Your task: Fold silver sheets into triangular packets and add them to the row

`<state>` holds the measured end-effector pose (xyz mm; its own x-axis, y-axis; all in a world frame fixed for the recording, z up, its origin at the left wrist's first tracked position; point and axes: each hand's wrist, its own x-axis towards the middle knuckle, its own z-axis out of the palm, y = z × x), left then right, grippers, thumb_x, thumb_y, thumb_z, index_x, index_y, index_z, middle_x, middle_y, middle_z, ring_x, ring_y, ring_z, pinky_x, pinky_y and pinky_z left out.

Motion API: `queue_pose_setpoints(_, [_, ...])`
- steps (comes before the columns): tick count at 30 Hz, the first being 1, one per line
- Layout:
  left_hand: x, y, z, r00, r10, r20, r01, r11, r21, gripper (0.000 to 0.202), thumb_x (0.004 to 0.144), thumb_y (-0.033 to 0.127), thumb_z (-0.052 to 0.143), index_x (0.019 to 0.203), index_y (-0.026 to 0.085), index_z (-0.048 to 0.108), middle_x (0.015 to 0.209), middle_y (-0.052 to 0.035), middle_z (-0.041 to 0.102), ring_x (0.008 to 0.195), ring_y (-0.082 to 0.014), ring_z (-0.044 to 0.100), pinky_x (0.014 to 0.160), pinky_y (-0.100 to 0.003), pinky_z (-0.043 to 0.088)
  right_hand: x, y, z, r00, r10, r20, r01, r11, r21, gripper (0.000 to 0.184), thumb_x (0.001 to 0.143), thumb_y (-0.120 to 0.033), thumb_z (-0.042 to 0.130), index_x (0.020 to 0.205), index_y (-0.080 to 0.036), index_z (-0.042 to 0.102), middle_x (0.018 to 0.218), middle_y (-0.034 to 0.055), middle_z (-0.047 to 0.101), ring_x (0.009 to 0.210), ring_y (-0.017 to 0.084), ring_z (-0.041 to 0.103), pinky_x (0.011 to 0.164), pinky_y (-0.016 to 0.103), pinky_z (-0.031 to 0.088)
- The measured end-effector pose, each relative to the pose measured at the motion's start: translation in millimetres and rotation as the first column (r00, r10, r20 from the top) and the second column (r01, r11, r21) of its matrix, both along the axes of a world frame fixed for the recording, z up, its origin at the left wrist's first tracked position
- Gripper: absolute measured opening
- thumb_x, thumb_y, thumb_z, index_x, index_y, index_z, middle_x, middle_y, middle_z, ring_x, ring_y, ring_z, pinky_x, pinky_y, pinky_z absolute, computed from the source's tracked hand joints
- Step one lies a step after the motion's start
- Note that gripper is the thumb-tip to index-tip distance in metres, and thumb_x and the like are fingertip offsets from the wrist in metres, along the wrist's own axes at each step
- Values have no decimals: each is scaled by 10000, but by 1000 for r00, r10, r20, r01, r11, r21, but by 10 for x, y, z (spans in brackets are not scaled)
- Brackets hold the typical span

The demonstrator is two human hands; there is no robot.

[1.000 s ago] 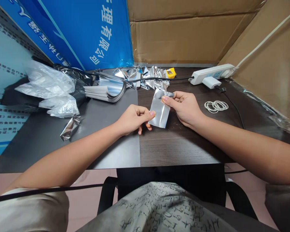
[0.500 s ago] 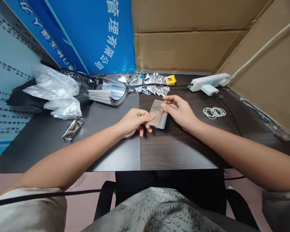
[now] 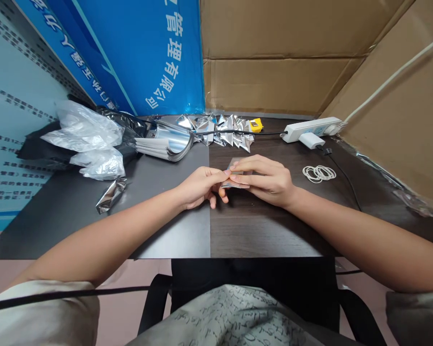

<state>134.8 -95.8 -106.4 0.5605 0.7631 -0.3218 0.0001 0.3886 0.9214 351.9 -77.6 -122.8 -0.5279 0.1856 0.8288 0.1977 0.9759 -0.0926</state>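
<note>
A small flat foil pouch (image 3: 237,168) lies between my hands, mostly hidden by my fingers, with only its top edge and a sliver at the lower left showing. My left hand (image 3: 198,187) pinches its left end between thumb and fingertips. My right hand (image 3: 263,180) lies over it from the right, with the fingers stretched across its face and pressing it. Both hands are just above the dark wood desktop (image 3: 263,226).
A stack of silver pouches (image 3: 166,150) and a row of folded foil pieces (image 3: 220,130) lie at the back. Plastic bags (image 3: 90,134), a crumpled foil pouch (image 3: 111,195), rubber bands (image 3: 319,174), a yellow tape measure (image 3: 256,125) and a power strip (image 3: 310,129) surround my hands.
My right hand has moved left and now covers the foil piece, bringing my hands closer together. The piece shows far less of its surface than before, and the view has tilted slightly.
</note>
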Motion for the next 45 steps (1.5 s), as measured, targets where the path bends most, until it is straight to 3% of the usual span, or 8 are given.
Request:
queue_pose_setpoints(3, [-30, 7, -6, 998, 55, -35, -50, 988, 143, 520, 855, 645, 655, 732, 145, 582, 548, -1, 545, 526, -172, 653, 335, -212, 466, -5, -41, 19, 998, -22, -58, 18, 998, -66, 235, 889, -124, 716, 1074, -253, 780, 983, 54, 773, 940, 167, 741, 806, 312, 635])
queue_pose_setpoints(5, [-63, 15, -4, 989, 138, -45, -112, 923, 367, 391, 886, 521, 628, 800, 141, 605, 622, -4, 570, 540, -139, 628, 385, -202, 490, -7, -69, 28, 994, -65, -93, 51, 988, -145, 201, 890, -122, 717, 1035, -238, 794, 926, 51, 774, 856, 147, 739, 742, 277, 622])
queue_pose_setpoints(9, [-109, 9, 7, 985, 175, 14, -115, 582, 805, 186, 822, 265, 674, 969, 150, 672, 924, -52, 630, 730, -111, 633, 517, -170, 524, -30, -116, 32, 985, -88, -150, 36, 947, -319, 170, 894, -154, 724, 1014, -240, 809, 892, 47, 776, 782, 123, 732, 697, 243, 613])
queue_pose_setpoints(12, [-95, -22, 18, 985, 162, 52, -104, 328, 939, 153, 845, 243, 745, 969, 163, 704, 948, -60, 653, 804, -117, 631, 591, -174, 531, -74, -159, 35, 980, -34, -198, -41, 931, -362, 194, 878, -135, 736, 1016, -247, 812, 912, 47, 778, 807, 124, 743, 717, 237, 624])
queue_pose_setpoints(15, [-68, -66, 43, 979, 179, 98, -137, 219, 966, 98, 899, 255, 752, 898, 168, 708, 839, -36, 685, 751, -103, 627, 638, -191, 525, -123, -209, 49, 969, 12, -245, -101, 929, -357, 241, 855, -106, 753, 1036, -254, 810, 907, 44, 775, 802, 121, 742, 714, 226, 624])
queue_pose_setpoints(27, [-50, -134, 103, 977, 184, 105, -137, 171, 976, 92, 915, 240, 738, 865, 169, 708, 794, -33, 714, 717, -109, 634, 668, -230, 521, -129, -277, 131, 971, 57, -232, -125, 949, -289, 162, 873, -111, 734, 995, -199, 793, 880, 65, 774, 775, 132, 740, 692, 231, 622])
queue_pose_setpoints(38, [-61, -142, 111, 975, 198, 101, -136, 171, 976, 103, 912, 255, 738, 847, 176, 724, 782, -35, 734, 691, -114, 638, 662, -244, 516, -140, -310, 140, 970, 7, -242, -93, 934, -346, 123, 869, -185, 760, 986, -198, 793, 860, 65, 777, 734, 145, 740, 661, 243, 623])
queue_pose_setpoints(45, [-75, -126, 99, 981, 150, 123, -148, 169, 974, 51, 880, 191, 773, 884, 171, 726, 802, -29, 724, 701, -105, 623, 670, -236, 498, -150, -343, 195, 963, 22, -269, -122, 924, -363, 126, 858, -102, 741, 930, -198, 781, 854, 56, 773, 766, 137, 744, 696, 235, 622])
